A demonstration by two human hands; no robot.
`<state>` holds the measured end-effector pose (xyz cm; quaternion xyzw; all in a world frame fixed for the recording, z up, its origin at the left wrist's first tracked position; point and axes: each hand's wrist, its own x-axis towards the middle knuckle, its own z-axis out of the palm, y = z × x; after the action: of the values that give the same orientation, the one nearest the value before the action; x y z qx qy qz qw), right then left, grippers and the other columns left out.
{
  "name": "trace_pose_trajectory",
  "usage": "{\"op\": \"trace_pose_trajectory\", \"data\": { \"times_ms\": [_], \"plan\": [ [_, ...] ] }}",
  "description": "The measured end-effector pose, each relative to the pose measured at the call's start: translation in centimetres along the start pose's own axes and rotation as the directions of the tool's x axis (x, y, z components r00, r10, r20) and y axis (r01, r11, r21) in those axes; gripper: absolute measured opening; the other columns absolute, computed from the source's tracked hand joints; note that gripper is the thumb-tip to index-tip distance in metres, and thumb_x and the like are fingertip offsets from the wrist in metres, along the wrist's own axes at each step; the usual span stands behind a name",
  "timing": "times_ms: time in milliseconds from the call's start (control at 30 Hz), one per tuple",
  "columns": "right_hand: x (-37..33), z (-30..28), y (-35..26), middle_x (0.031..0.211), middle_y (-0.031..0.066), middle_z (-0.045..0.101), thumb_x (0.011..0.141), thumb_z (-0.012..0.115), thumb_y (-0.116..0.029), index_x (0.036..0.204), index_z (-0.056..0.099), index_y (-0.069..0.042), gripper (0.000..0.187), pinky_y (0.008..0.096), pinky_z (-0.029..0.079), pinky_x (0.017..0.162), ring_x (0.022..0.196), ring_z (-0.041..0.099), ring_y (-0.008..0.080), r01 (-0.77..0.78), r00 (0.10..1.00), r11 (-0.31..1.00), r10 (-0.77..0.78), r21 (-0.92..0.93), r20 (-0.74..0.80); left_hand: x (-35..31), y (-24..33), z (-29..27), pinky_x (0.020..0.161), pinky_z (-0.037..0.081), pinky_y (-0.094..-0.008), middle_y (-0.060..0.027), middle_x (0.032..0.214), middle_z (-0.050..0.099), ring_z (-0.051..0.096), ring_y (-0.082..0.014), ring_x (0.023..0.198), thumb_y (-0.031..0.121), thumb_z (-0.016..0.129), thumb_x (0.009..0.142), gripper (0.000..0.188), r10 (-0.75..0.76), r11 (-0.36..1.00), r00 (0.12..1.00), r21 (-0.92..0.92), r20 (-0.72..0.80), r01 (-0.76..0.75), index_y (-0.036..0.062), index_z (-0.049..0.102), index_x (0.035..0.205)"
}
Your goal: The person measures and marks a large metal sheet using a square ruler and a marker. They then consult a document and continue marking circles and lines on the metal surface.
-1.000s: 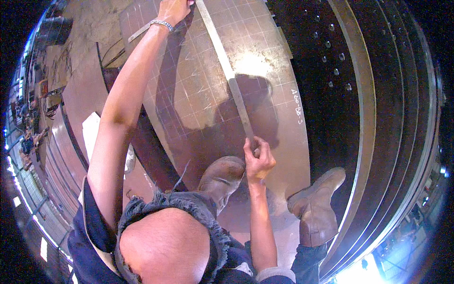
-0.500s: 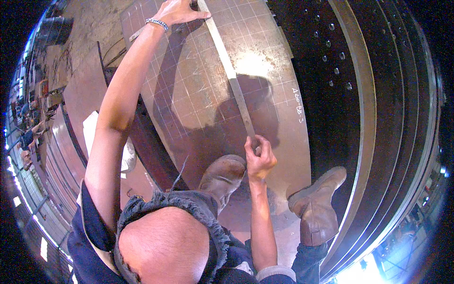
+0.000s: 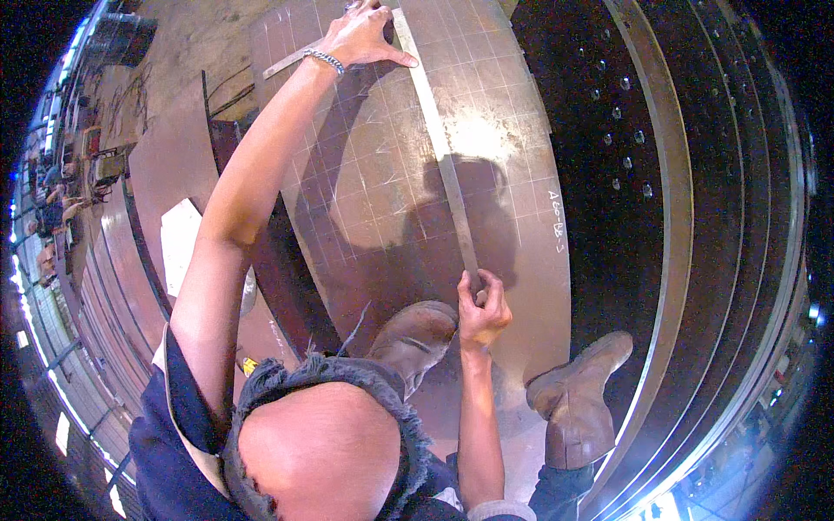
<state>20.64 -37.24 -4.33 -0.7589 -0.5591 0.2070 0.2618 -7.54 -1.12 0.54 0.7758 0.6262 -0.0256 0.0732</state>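
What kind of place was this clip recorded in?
Most likely a metal fabrication workshop. The person stands on a large steel plate scribed with a chalk grid, both hands, left hand and right hand, holding a long straightedge across it. More cut plates lie to the left, and a drilled dark plate to the right.

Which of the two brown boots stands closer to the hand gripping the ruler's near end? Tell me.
The left boot, beside the right hand that grips the long steel ruler. The right boot stands farther off, by the plate's edge.
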Motion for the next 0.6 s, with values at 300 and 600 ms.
{"op": "trace_pose_trajectory", "data": {
  "times_ms": [300, 600],
  "plan": [
    [0.9, -1.4, -1.7, 0.093, 0.0139, 0.066, 0.087, 0.073, -0.021, 0.111, 0.061, -0.005, 0.031, 0.0398, 0.052, 0.066, 0.073, 0.064, 0.0278, -0.060, 0.992, 0.997, 0.053, 0.051, 0.118, -0.1, -0.2, 0.7, 0.098, 0.048, -0.0496, -0.0257, 0.119, 0.055, 0.051, -0.0430, 0.119, 0.072, 0.081, 0.053, 0.098, 0.015, 1.000, 0.999, 0.000, -0.050, -0.015, -0.0067, 0.064, 0.109],
    [9.2, -2.4, -6.0, 0.109, 0.0227, 0.058, 0.094, 0.053, -0.005, 0.117, 0.054, 0.000, 0.023, 0.0466, 0.050, 0.081, 0.098, 0.061, 0.0412, 0.169, 0.933, 0.982, -0.188, 0.087, 0.306, 0.0, -0.3, 0.6, 0.098, 0.047, -0.0503, -0.0270, 0.122, 0.053, 0.051, -0.0446, 0.119, 0.072, 0.080, 0.053, 0.096, -0.016, 1.000, 1.000, 0.000, -0.013, 0.016, -0.0076, 0.065, 0.104]
  ]
}}
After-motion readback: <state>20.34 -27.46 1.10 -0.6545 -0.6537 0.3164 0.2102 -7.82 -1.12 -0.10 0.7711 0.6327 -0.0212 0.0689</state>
